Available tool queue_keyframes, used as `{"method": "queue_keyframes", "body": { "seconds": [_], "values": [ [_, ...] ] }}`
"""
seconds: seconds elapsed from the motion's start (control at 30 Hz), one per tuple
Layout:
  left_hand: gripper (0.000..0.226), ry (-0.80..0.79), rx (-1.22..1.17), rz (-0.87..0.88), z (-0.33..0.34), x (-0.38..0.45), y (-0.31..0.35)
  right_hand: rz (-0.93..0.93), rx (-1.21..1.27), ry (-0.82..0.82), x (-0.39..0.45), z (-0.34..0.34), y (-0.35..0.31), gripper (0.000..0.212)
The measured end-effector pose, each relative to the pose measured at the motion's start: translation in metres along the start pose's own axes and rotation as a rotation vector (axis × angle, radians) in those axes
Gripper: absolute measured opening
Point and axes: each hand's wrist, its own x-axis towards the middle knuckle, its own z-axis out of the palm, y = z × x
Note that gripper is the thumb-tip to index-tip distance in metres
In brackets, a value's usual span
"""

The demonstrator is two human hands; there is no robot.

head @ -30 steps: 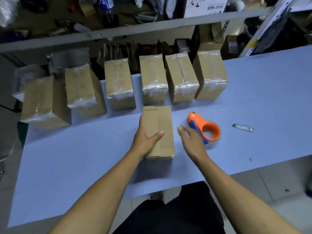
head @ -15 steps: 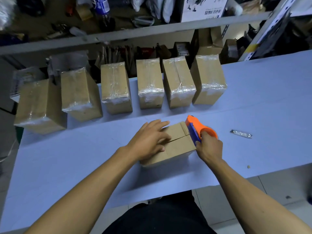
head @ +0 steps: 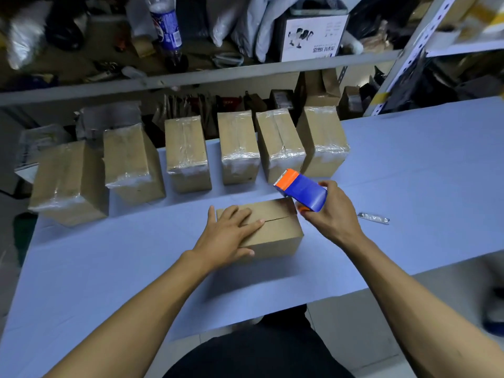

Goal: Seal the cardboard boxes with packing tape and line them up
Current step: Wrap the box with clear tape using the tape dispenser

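Observation:
An untaped cardboard box (head: pixel 275 227) lies on the pale blue table (head: pixel 409 173) in front of me, its flap seam running left to right. My left hand (head: pixel 229 236) presses flat on the box's left half, fingers straight, thumb against the front face. My right hand (head: pixel 330 214) grips an orange and blue tape dispenser (head: pixel 300 189), lifted above the box's right end. Several boxes wrapped in clear tape (head: pixel 237 148) stand in a row along the table's far edge.
A small silvery packet (head: pixel 373 218) lies on the table right of my right hand. Behind the table, metal shelving (head: pixel 191 77) holds a bottle, bags and cartons. The leftmost taped box (head: pixel 68 184) hangs near the table's left edge.
The box has been turned so its seam runs sideways. My right hand took the dispenser off the table and raised it over the box's right end. My left hand flattened on top.

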Motion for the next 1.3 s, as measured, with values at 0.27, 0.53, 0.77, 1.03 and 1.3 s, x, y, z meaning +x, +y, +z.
{"method": "queue_keyframes", "body": {
  "seconds": [0.27, 0.53, 0.77, 1.03, 1.3],
  "values": [
    [0.078, 0.071, -0.268, 0.062, 0.011, -0.011, -0.009, -0.286, 0.138, -0.129, -0.017, -0.002, -0.062, 0.041],
    [0.061, 0.439, -0.652, -0.137, 0.026, -0.041, -0.023, -0.453, -0.135, -0.319, -0.017, 0.013, -0.061, 0.048],
    [0.034, 0.367, -1.886, -0.757, -0.020, -0.045, -0.013, -0.599, -0.125, -0.389, -0.009, 0.022, -0.072, 0.041],
    [0.016, 0.239, -2.010, -0.754, -0.016, -0.041, -0.024, -0.624, -0.167, -0.405, -0.002, 0.025, -0.075, 0.040],
    [0.017, 0.200, -1.792, -0.751, -0.017, -0.030, -0.035, -0.691, -0.293, -0.444, 0.003, 0.027, -0.074, 0.080]
  ]
}}
